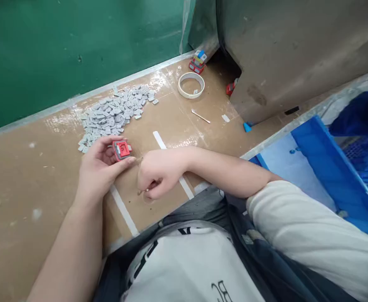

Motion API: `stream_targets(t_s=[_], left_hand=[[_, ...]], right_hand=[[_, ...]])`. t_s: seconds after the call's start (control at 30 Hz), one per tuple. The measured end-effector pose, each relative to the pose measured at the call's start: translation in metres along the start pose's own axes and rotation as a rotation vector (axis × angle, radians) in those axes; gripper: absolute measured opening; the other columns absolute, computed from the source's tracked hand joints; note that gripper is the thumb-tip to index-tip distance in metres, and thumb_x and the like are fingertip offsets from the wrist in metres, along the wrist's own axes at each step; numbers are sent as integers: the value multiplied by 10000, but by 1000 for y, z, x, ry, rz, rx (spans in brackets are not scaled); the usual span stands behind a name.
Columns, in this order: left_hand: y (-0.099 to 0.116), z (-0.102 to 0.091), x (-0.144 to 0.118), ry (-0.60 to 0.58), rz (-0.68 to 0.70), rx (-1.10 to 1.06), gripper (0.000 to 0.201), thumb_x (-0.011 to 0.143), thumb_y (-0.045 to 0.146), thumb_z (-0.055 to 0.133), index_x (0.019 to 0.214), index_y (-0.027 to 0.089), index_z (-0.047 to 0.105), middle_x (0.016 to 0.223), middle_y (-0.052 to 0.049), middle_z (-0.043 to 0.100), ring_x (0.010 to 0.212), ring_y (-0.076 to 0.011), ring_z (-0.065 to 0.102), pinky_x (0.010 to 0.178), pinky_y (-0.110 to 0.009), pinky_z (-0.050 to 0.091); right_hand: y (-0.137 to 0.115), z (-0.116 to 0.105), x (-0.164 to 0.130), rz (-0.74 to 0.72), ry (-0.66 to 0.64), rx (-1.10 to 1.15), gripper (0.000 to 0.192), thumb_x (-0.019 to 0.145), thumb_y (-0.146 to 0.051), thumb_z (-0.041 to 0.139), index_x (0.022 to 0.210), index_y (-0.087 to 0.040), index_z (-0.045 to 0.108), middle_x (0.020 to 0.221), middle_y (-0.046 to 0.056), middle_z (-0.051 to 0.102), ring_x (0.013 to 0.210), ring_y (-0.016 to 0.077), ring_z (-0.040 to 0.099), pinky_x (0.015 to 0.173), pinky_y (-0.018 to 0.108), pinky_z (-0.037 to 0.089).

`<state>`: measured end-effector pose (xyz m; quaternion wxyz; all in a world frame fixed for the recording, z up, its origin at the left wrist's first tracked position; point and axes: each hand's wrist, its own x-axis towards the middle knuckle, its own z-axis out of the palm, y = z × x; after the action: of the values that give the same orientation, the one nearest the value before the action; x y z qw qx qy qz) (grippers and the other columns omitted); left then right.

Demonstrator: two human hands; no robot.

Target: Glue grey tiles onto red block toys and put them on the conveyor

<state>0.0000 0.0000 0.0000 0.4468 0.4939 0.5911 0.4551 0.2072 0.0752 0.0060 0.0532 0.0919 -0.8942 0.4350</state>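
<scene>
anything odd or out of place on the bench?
Mostly no. A cotton swab and a small white scrap lie loose near the tape roll. The grey parts sit in one heap by the wall. Left hand holds a red part.

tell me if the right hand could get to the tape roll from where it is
Probably yes. The right hand rests on the table near the red block, and the bare table between it and the tape roll holds only a swab.
</scene>
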Motion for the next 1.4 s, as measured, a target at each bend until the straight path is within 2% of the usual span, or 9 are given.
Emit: stream_targets(t_s=[0.13,0.27,0.4,0.53,0.63,0.7,0.83,1.17,1.4], left_hand=[[-4,4,0,-31,-27,15,652,634,399,1039,1168,205,717,1112,-65,775,944,-195,744,838,-295,628],[-7,5,-2,-60,-53,37,646,633,388,1042,1156,204,709,1201,-93,790,956,-201,763,831,-292,636],[-6,5,-2,-83,-58,108,674,599,434,1055,1119,213,687,1078,-63,801,930,-225,783,823,-320,658],[-4,7,-2,-70,-74,180,692,624,523,1033,1132,229,665,999,-43,796,915,-255,802,844,-388,692],[-5,7,-3,-68,-80,199,703,635,547,1027,1146,236,659,1027,-50,801,967,-276,813,896,-422,702],[-6,6,-3,-66,-83,211,708,636,551,1026,1150,235,656,1030,-52,802,974,-280,816,904,-429,704],[-7,6,-2,-63,-78,221,704,627,553,1021,1135,238,648,1004,-39,800,945,-280,817,881,-425,709],[-12,5,-2,-54,-55,276,670,661,549,991,1152,255,644,1001,-21,798,921,-265,812,885,-425,701],[-10,6,-3,-51,-36,296,638,686,557,976,1140,251,648,1077,-31,802,952,-251,805,888,-408,697]], right_hand=[[0,-1,1,9,29,12,328,909,-186,629,648,-206,431,605,-55,472,613,113,361,663,294,289],[0,-3,0,28,168,-47,392,883,-140,622,633,-223,332,592,-57,382,602,106,342,627,270,301],[5,-8,-6,83,396,-178,383,990,-105,490,664,-231,335,643,-44,347,623,97,350,656,234,340],[21,-8,-8,191,686,-332,353,1056,-129,388,715,-219,375,710,-24,370,681,102,379,680,233,350],[33,-5,-6,189,896,-330,313,1039,-169,404,733,-221,368,715,-28,366,696,102,377,689,231,358],[39,-4,-4,179,953,-298,306,1015,-194,435,727,-228,339,701,-35,354,689,99,369,686,229,356],[43,-2,-1,231,872,-320,336,1003,-195,449,713,-239,284,678,-43,327,680,101,360,671,235,331],[33,-6,0,419,635,-559,342,1086,-190,427,744,-200,437,721,-22,421,696,118,368,679,274,284],[29,-7,-1,325,573,-533,328,1066,-170,439,739,-194,453,723,-27,420,682,115,358,665,272,274]])
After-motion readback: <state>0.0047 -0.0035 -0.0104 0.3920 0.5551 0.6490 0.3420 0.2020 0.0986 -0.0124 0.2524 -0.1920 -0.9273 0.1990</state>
